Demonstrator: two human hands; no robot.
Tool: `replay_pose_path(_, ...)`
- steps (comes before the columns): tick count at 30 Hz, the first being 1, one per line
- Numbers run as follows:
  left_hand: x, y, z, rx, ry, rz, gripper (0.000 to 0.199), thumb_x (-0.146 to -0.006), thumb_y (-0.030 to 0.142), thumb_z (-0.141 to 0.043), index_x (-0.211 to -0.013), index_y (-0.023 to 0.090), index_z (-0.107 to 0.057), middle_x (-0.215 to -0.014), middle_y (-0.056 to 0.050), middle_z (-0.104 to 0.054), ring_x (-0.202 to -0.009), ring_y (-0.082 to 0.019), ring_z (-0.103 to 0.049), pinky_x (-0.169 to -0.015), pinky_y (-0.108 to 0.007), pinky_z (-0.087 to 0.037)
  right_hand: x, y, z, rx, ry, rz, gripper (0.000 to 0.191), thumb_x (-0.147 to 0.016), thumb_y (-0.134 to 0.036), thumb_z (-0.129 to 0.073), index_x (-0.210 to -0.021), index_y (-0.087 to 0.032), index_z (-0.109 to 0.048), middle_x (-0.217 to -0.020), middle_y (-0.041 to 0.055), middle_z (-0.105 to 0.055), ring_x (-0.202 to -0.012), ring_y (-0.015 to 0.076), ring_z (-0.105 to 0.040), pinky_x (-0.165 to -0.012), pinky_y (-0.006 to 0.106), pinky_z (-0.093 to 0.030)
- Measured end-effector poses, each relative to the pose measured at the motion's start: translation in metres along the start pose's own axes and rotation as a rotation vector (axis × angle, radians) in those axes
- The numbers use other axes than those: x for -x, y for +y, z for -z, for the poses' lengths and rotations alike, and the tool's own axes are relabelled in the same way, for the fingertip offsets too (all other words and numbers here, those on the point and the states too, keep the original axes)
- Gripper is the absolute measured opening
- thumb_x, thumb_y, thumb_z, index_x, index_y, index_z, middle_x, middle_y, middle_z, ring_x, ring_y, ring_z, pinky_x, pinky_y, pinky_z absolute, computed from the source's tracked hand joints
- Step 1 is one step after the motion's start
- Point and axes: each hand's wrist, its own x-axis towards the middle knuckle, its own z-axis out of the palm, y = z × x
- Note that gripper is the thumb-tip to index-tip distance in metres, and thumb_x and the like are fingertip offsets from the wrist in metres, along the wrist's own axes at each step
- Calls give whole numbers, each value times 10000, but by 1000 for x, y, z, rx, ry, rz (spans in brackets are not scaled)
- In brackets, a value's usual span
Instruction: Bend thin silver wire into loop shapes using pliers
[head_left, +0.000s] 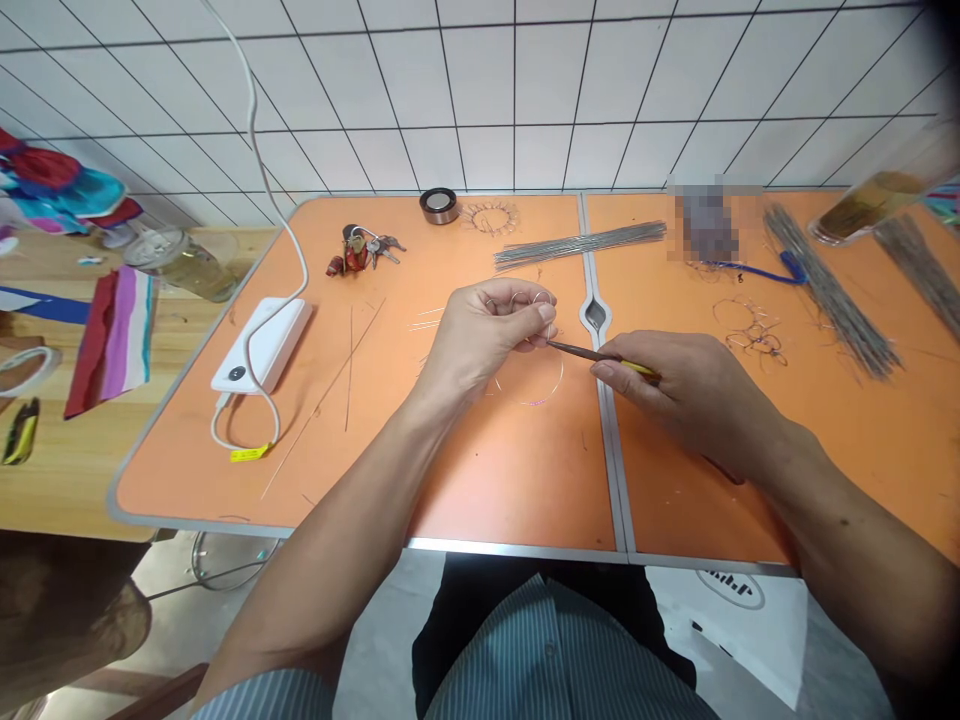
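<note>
The left hand (480, 335) pinches a wire loop (561, 372) narrowly between thumb and fingertips, the loop hanging below the grip. The right hand (675, 385) closes on a yellow-handled tool (592, 353), its long axis nearly level, tip pointing left at the pinched wire; contact cannot be told.

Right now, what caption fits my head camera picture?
Left hand pinches a thin wire loop; right hand holds a yellow-handled pointed tool.

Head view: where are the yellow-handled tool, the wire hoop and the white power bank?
Yellow-handled tool (581, 351), head view, point on its dark shaft.
Wire hoop (527, 404), head view, point on its lower arc.
White power bank (281, 340), head view, point on its top face.
</note>
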Motion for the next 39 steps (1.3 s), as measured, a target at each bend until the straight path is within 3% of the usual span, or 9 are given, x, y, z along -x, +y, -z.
replay_pose_path(9, 1, 0, 0, -17, 4, -27, 244, -748, 369, -942, -813, 184, -798, -733, -24, -730, -682, -132, -682, -656, -251, -547, 0, -3, -2, 63, 6, -32, 299, -1096, -444, -507, -944, -266, -693, -856, 23, -770, -734, 216, -649, -617, 334, -363)
replay_pose_path(15, 0, -2, 2, -39, -2, -39, 286, -748, 416, -949, -818, 180, -801, -759, -40, -743, -707, -148, -690, -676, -269, -568, -1, -6, 0, 24, -29, -70, 314, -1092, -439, -507, -864, -267, -638, -737, 0, -692, -643, 191, -578, -589, 332, -334)
replay_pose_path(24, 1, -2, 1, 1, -13, -40, 292, -756, 415, -961, -810, 173, -807, -784, -52, -776, -716, -149, -711, -704, -270, -593, -1, -4, 2, -261, -90, -147, 406, -1094, -495, -513, -789, -246, -611, -664, -21, -559, -612, 163, -498, -595, 332, -345)
replay_pose_path(32, 0, -3, 2, 28, -15, -28, 356, -714, 453, -995, -828, 171, -810, -798, -62, -794, -717, -161, -730, -706, -281, -608, -5, 0, 3, -457, -112, -177, 464, -1075, -543, -553, -746, -226, -633, -677, -8, -584, -626, 157, -498, -637, 341, -351)
replay_pose_path(39, 0, -3, 1, 55, -26, -31, 339, -708, 426, -1007, -783, 162, -808, -760, -50, -780, -678, -135, -704, -676, -254, -590, -5, 0, 6, -715, -216, -269, 490, -1055, -606, -607, -762, -219, -672, -626, -9, -552, -587, 145, -466, -593, 342, -300)
